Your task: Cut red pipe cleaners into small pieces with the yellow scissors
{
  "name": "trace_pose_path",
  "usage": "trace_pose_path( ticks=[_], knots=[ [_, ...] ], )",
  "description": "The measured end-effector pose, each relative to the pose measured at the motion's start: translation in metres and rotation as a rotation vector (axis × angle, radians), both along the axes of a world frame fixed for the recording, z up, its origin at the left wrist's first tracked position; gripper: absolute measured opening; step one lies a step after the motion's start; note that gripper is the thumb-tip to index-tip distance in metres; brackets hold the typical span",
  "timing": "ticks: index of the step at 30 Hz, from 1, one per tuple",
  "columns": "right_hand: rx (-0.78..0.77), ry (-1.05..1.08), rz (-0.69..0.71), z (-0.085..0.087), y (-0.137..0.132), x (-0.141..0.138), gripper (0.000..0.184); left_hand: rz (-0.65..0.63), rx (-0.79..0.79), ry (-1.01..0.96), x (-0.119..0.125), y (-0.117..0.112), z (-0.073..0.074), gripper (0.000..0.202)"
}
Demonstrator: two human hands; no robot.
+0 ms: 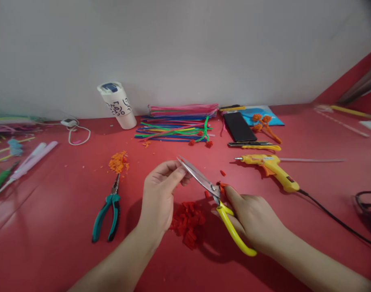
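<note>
Scissors (214,189) are clamped in right hand (254,219), tips angled to left hand (160,190), likely for control; left grip can't be told.

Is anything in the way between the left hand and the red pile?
Nothing visible: in the picture, the red pile is just below and right of the left hand; the scissors pass above and to its right.
</note>
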State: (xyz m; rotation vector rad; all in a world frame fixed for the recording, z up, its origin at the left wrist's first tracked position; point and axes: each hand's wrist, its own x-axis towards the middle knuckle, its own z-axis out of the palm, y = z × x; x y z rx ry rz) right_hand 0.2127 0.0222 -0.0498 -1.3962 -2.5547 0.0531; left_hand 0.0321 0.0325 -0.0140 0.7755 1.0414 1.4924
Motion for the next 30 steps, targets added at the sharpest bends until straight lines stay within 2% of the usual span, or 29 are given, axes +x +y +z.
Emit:
trace_pose_path(
  ticks=[12,17,20,23,27,30],
  knots=[
    [0.02,0.002,0.003,-0.002,-0.001,0.0,0.034,-0.003,0.002,-0.01,-0.001,0.0,-0.001,0.003],
    [-0.037,0.03,-0.021,-0.002,0.0,0.001,0.033,-0.016,0.006,-0.006,-0.002,0.0,0.0,0.004],
    [-0.22,0.162,-0.081,0.003,0.0,-0.001,0.03,-0.02,-0.001,0.007,0.0,0.0,-0.002,0.004],
    [-0.496,0.474,-0.122,0.012,0.0,-0.003,0.03,-0.05,-0.022,0.11,0.003,-0.001,-0.004,0.006],
    [-0.751,0.834,-0.281,0.023,0.0,-0.009,0.025,-0.153,-0.022,0.451,0.009,-0.006,-0.004,0.007],
    [-0.786,0.964,-0.333,0.026,0.001,-0.012,0.019,-0.229,0.039,0.705,0.015,-0.012,-0.004,0.006]
  ],
)
